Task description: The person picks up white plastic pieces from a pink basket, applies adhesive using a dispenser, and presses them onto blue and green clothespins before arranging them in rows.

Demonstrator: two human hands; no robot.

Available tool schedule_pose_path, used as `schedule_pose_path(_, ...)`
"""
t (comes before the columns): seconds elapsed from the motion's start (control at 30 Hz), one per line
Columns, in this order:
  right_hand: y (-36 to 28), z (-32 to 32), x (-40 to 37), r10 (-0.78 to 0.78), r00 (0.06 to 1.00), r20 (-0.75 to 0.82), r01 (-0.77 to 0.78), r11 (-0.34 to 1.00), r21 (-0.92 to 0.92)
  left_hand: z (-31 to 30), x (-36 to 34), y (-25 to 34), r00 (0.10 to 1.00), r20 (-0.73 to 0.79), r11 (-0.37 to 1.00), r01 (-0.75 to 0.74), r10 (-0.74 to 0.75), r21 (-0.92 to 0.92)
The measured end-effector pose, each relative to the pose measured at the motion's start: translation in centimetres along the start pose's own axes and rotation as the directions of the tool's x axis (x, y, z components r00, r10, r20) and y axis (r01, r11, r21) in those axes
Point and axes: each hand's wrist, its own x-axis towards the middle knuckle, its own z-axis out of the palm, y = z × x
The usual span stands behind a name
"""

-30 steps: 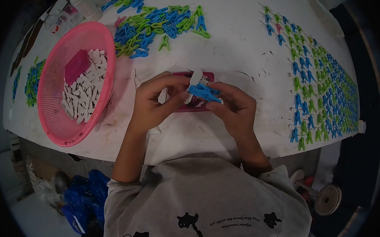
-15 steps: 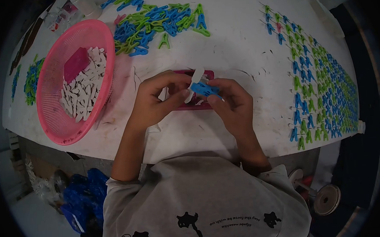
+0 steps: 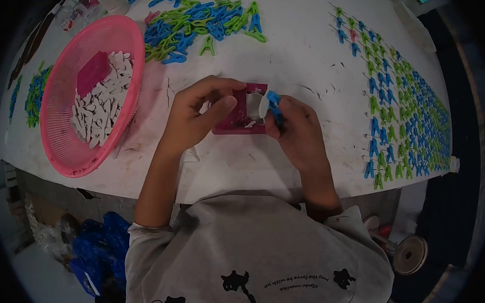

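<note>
Over the small dark-pink tray (image 3: 233,122), my right hand (image 3: 300,125) pinches a blue clothes peg (image 3: 274,105). A flat white piece (image 3: 262,106) is at the peg's jaws, on the side facing the tray. My left hand (image 3: 199,114) is at the tray's left side, its thumb and forefinger apart with nothing visible between them; its other fingers are curled and partly hidden. Whitish bits lie in the tray.
At left stands a pink basket (image 3: 48,122) with many white pieces (image 3: 100,112) and a dark-pink container (image 3: 92,73). Loose blue and green pegs (image 3: 192,28) are heaped at the back. Rows of pegs with white pieces (image 3: 405,115) cover the table's right side.
The white piece was between both hands; now it is with the peg in my right hand. My left hand has drawn away from the peg, and more of the tray shows.
</note>
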Motion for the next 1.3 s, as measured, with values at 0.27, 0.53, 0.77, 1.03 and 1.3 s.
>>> schedule_pose_path(0.27,0.7,-0.1,0.3,-0.021,1.000,-0.006,0.022,0.969,0.246,-1.0,0.5,-0.9,0.981,-0.142,0.970,-0.095,0.129,0.222)
schedule_pose_path(0.53,-1.9,0.1,-0.2,-0.295,0.955,-0.012,0.260,0.858,-0.444,-2.9,1.4,-4.5,0.862,-0.257,0.803,-0.245,0.437,0.543)
schedule_pose_path(0.77,-2.2,-2.4,2.5,-0.494,0.814,0.305,0.505,0.343,-0.792,-4.3,1.6,-5.9,0.832,-0.324,0.781,-0.191,0.451,0.595)
schedule_pose_path(1.03,-1.2,-1.6,4.3,-0.402,0.728,0.556,0.599,-0.022,-0.800,-4.4,1.9,-6.6,0.828,-0.337,0.745,-0.136,0.447,0.654)
schedule_pose_path(1.3,-0.7,-1.7,5.2,-0.349,0.714,0.607,0.620,-0.087,-0.780,-4.6,2.0,-6.5,0.860,-0.321,0.763,-0.116,0.398,0.636)
